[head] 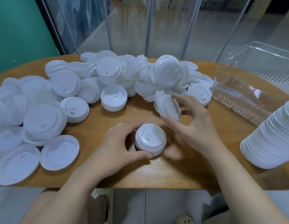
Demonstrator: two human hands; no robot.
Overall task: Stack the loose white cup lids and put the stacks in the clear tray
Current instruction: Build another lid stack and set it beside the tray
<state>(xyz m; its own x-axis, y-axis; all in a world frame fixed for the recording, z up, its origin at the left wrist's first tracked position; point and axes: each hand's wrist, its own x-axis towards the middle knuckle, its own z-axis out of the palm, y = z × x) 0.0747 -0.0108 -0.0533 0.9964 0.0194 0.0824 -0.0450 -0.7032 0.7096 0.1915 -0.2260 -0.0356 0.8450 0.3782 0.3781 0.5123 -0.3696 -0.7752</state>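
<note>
My left hand (115, 143) curls round a short stack of white lids (150, 139) standing on the wooden counter (181, 173) in front of me, thumb at its near side and the other fingers (119, 129) wrapped behind it. The top lid of that stack faces up, with its sip tab showing.

My right hand (195, 125) is just beyond and to the right of it, pinching a tilted bunch of lids (168, 107) between thumb and forefinger; the bunch is lifted on edge, leaning against the near side of the heap. The rest of the right fingers spread loosely behind it.

The loose lids (108, 73) lie in a broad heap across the far and left parts of the counter, some face up, some face down, many overlapping. Two big lids (59, 152) sit flat near the left front edge.

The clear tray (247, 88) is at the far right, its nearer end on the counter beside the heap; I see no lids inside it. A tall, leaning stack of lids (269, 138) stands at the right edge, near the tray's front corner, apart from both hands.

Below the counter edge my knees and a slipper (101, 194) show over a pale tiled floor (156, 206).
</note>
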